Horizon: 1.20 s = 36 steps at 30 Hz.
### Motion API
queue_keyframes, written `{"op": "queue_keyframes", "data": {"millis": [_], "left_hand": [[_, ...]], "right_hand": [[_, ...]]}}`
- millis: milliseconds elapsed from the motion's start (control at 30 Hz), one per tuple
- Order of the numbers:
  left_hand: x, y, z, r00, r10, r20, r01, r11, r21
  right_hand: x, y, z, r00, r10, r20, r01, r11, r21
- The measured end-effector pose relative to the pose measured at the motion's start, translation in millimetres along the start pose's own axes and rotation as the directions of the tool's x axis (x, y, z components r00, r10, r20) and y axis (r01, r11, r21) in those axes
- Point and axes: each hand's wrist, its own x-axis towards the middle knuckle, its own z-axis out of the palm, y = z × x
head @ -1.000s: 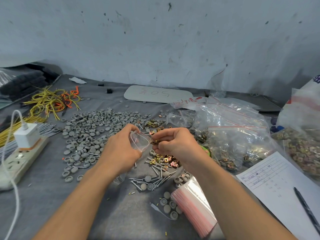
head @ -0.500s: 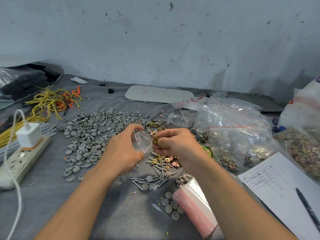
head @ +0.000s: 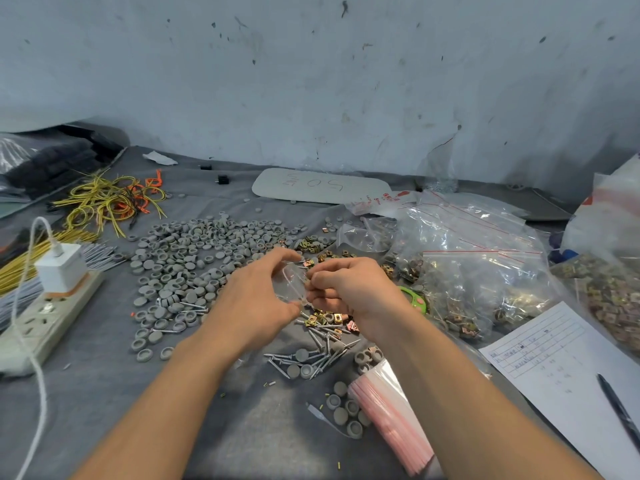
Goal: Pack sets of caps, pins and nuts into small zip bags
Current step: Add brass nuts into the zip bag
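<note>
Right hand (head: 349, 289) has moved in tight against the zip bag (head: 293, 284), fingers curled and pinching its right edge; any nuts inside the fingers can't be seen. Left hand (head: 254, 299) pinches the bag's left side between thumb and fingers, just above the table (head: 86, 410). Loose nuts (head: 329, 318) and pins (head: 320, 356) lie below the hands. Grey caps (head: 194, 258) are spread to the left, and the empty bag stack (head: 391, 424) is near the right forearm.

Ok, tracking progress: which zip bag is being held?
The small clear bag between left hand and right hand; filled bags and pink stack lie on the table.
</note>
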Motion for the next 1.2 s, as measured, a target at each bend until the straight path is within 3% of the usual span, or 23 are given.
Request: {"op": "queue_keyframes", "data": {"millis": [167,267,333,567,767,867,967,1100,1200], "left_hand": [[0,-2,0,0.999,-0.031,-0.039,0.029,0.999,-0.039],[2,-4,-1,0.996,-0.077,-0.054,0.069,0.989,-0.128],[3,-4,-4,0.99,-0.132,-0.051,0.116,0.963,-0.244],[9,-3,-14,0.959,-0.283,-0.03,0.19,0.716,-0.671],[14,-6,-22,0.903,-0.389,-0.182,0.094,0.594,-0.799],[15,-9,-24,0.849,-0.394,-0.352,0.011,0.679,-0.734],[10,-13,-25,0.826,-0.313,-0.468,-0.002,0.83,-0.558],[5,-13,-17,0.917,-0.205,-0.343,0.136,0.967,-0.214],[5,-13,-10,0.954,-0.213,-0.21,0.2,0.976,-0.083]], "right_hand": [[5,-3,-4,0.985,-0.036,-0.169,0.036,0.999,-0.007],[11,1,-11,0.945,-0.163,-0.284,0.05,0.928,-0.368],[12,6,-11,0.949,-0.206,-0.238,0.034,0.818,-0.575],[13,9,-9,0.975,-0.218,-0.044,0.128,0.712,-0.69],[15,18,-2,0.988,-0.126,0.088,0.128,0.359,-0.925],[17,27,3,0.984,-0.12,0.131,0.159,0.277,-0.947],[21,33,6,0.983,-0.145,0.114,0.142,0.202,-0.969],[26,32,7,0.984,-0.153,0.092,0.126,0.23,-0.965],[29,26,1,0.984,-0.168,0.053,0.118,0.401,-0.909]]}}
